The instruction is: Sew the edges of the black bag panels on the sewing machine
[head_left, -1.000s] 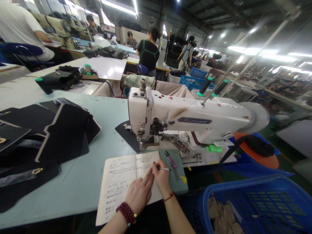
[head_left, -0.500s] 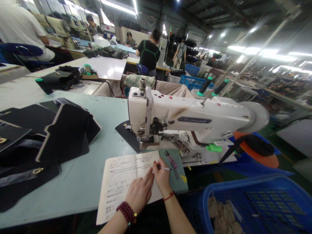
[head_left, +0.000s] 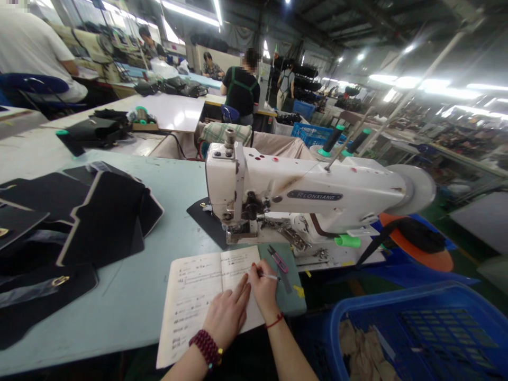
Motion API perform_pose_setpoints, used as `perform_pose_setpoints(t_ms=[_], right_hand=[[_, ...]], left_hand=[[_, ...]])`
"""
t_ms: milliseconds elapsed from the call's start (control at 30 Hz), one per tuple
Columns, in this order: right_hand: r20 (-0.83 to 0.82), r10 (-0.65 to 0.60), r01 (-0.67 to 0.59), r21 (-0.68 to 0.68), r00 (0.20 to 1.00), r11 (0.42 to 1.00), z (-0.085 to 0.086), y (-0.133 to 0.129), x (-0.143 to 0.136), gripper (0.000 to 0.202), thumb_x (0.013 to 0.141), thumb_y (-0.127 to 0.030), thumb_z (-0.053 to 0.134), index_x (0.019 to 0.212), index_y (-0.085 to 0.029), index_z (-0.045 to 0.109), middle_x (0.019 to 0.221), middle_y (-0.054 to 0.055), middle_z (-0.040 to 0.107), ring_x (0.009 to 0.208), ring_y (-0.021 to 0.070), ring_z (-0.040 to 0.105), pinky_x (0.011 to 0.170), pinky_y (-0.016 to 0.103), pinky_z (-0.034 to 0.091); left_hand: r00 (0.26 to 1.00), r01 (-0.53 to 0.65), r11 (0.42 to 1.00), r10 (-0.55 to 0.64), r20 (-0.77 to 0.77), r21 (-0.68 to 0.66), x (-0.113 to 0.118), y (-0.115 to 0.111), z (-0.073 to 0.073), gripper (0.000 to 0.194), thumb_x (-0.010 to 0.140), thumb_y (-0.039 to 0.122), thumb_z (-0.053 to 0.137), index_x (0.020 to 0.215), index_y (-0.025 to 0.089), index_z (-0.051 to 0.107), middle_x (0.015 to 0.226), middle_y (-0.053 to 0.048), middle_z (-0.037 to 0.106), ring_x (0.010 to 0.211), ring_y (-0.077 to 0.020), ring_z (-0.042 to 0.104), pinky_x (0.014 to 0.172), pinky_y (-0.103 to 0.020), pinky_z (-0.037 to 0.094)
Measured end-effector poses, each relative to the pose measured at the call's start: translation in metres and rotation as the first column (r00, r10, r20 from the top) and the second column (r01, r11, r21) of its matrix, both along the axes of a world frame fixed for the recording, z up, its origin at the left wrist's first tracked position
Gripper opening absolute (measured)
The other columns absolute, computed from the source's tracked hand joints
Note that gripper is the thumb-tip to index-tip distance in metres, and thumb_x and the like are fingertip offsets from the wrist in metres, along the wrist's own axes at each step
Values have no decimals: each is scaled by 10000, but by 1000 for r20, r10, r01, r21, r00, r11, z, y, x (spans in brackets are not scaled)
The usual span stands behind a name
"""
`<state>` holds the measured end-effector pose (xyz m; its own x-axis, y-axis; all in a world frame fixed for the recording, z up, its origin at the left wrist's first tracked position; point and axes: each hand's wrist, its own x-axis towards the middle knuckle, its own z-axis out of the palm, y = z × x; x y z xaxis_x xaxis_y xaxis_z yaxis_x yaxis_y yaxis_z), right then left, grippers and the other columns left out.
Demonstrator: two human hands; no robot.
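Observation:
An open notebook point(head_left: 194, 301) with handwriting on its pages lies at the front edge of the table. My left hand point(head_left: 227, 312) rests flat on it, fingers stretched toward the right page. In my right hand point(head_left: 263, 286) a pen point(head_left: 270, 276) is gripped, its tip hidden by the fingers over the right page. Just right of that hand, thread snips point(head_left: 278, 258) with pink handles lie beside a grey ruler-like strip point(head_left: 284, 281). Behind the notebook stands a white sewing machine point(head_left: 301, 185), with a black piece point(head_left: 206, 219) partly under its head.
Black cut panels point(head_left: 107, 217) are piled on the left of the table point(head_left: 130, 312). A blue plastic basket point(head_left: 337, 328) holding beige cloth stands at the lower right. An orange and black hat-like item point(head_left: 416, 243) lies beyond it. Several co-workers sit or stand farther back.
My right hand and the pen have shifted very slightly on the right page. My left hand stays in place. The view has moved a little, and a distant person has stepped left.

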<state>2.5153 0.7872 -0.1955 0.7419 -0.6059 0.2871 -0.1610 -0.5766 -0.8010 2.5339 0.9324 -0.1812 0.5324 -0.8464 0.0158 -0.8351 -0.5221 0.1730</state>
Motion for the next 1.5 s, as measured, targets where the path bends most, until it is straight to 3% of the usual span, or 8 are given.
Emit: perform_pose_setpoints(t_ms=[1500], right_hand=[[30,-19,18,60,999,998,4,-2,2,293,908,-308,498,660,-167,431,600,-29,465,581,91,436,590,207,332]], left_hand=[[1000,-4,1000,4,-7,2,-1,-1,2,605,778,87,417,1371,203,422,1534,-30,288,830,-194,577,724,-384,538]])
